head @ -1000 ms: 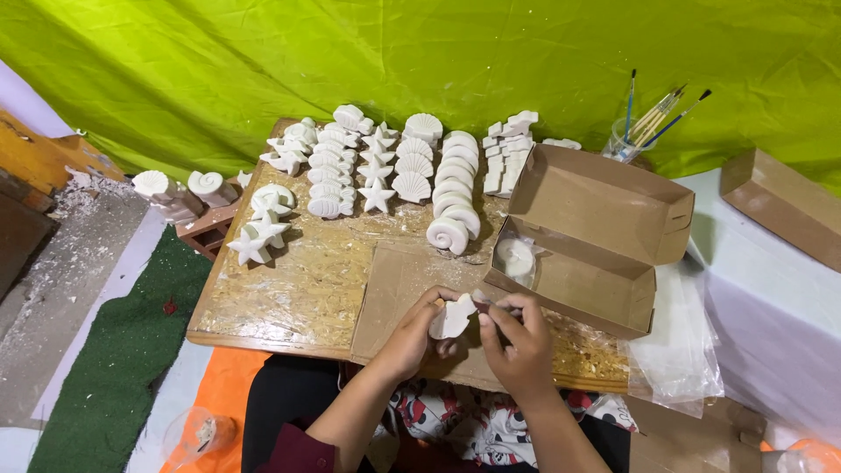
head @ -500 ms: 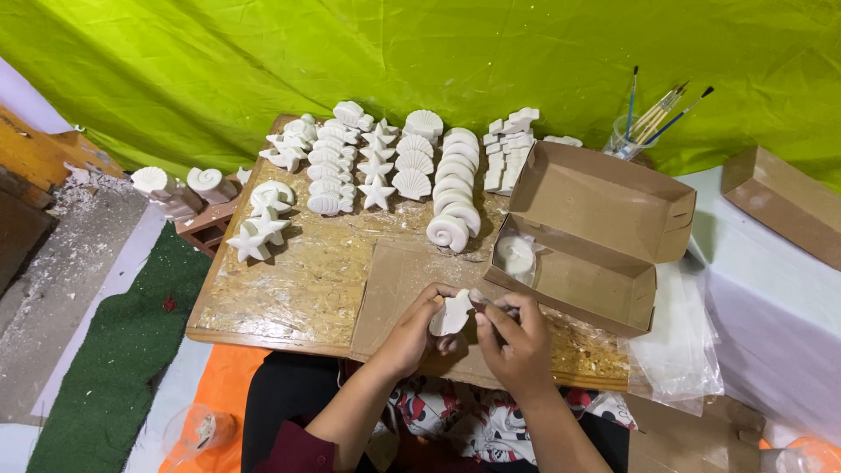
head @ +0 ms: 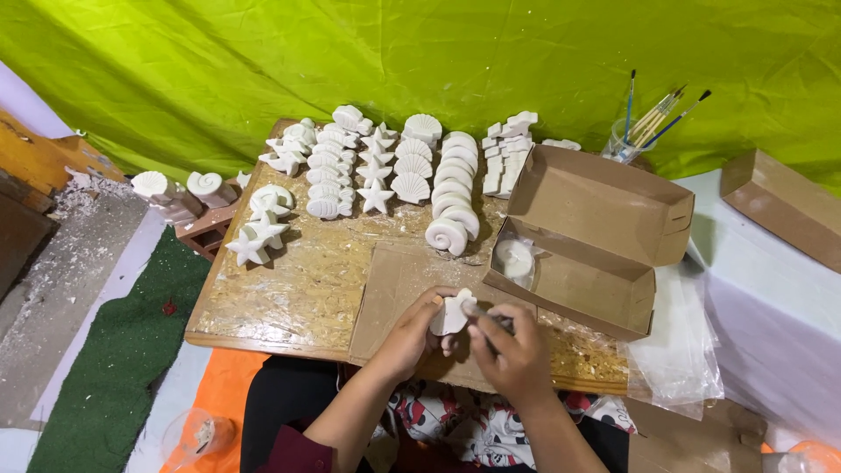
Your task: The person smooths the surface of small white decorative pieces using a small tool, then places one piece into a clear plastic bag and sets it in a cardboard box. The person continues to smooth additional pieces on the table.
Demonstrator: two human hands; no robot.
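Backdrop: green sheet (head: 420, 61) hung behind a wooden board (head: 289, 280) used as a worktop.
Box: open cardboard box (head: 587, 236), right of the board, one white piece inside.
Rows: white plaster shapes (head: 394, 166) in rows at the far edge, apparently kept clear of the working spot.
Left hand: left hand (head: 412, 328) closed around the plaster piece (head: 453, 314), steadying it above the cardboard sheet (head: 394, 289).
Piece: upright, long axis roughly vertical, flat face toward the camera.
Right hand: right hand (head: 512, 350) pinching a thin tool (head: 484, 314), tip against the piece's right edge.

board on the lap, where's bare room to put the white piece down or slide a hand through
The wooden board is bare at its near-left, between the starfish and the flat cardboard sheet. That sheet is free left of the left hand. The open box holds one piece and spare floor. The far half is crowded with rows of white casts.
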